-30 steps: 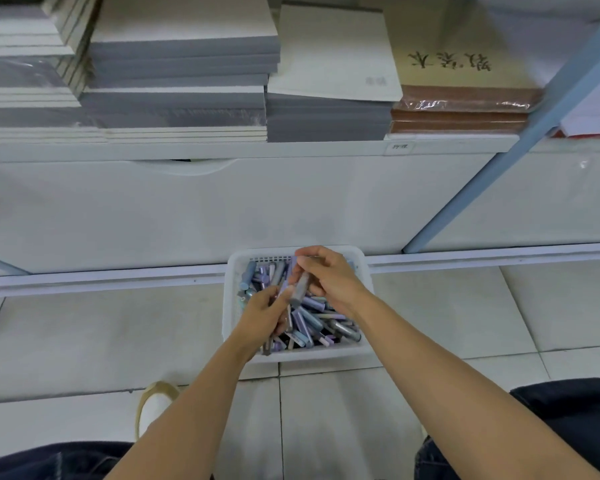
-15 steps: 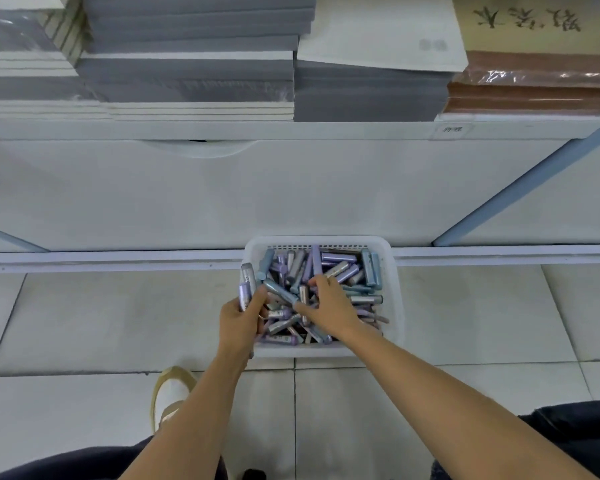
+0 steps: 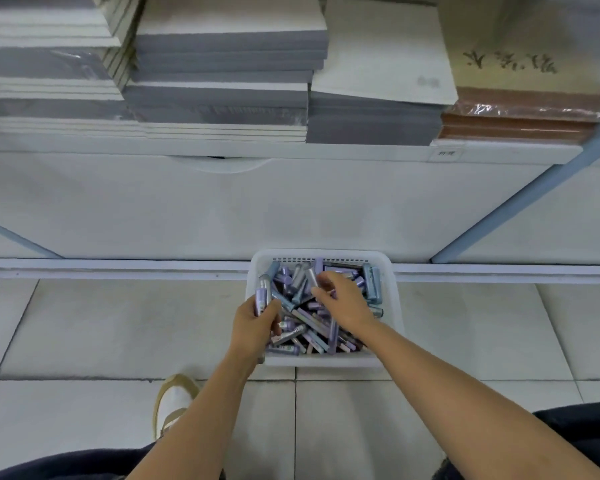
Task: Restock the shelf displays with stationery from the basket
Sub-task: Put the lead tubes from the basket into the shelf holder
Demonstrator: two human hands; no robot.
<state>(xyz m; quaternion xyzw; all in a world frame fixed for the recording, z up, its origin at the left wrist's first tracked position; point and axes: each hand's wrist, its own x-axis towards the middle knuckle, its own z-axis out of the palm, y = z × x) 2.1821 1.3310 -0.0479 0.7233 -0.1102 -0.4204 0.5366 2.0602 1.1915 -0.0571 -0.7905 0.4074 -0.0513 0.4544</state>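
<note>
The tiled floor (image 3: 118,334) fills the lower half of the frame. Above it, a white panel (image 3: 222,209) spans the full width of the middle band. The shelf (image 3: 291,147) runs along the top edge of this panel.

On the shelf, stacks of grey and white pads (image 3: 222,64) occupy the upper left and upper centre. A stack of brown-covered books (image 3: 520,123) in clear wrap lies at the upper right. A blue post (image 3: 520,202) crosses the right side of the frame at a slant.

The white basket (image 3: 394,306) stands on the floor at centre frame, with its far rim against the base rail of the panel. It holds a loose pile of purple, blue and grey tube-shaped stationery (image 3: 312,327), lying at mixed angles.

The left hand (image 3: 252,329) is at the left wall of the basket. Its fingers are curled round a small bundle of tubes (image 3: 262,297), which stand upright above the fist.

The right hand (image 3: 349,304) is over the middle of the pile, palm down, fingers bent onto the tubes. It cannot be told whether it grips one.

A pale shoe (image 3: 174,400) is on the floor at lower left. A small label (image 3: 445,153) is fixed to the shelf edge at upper right; its text is illegible.
</note>
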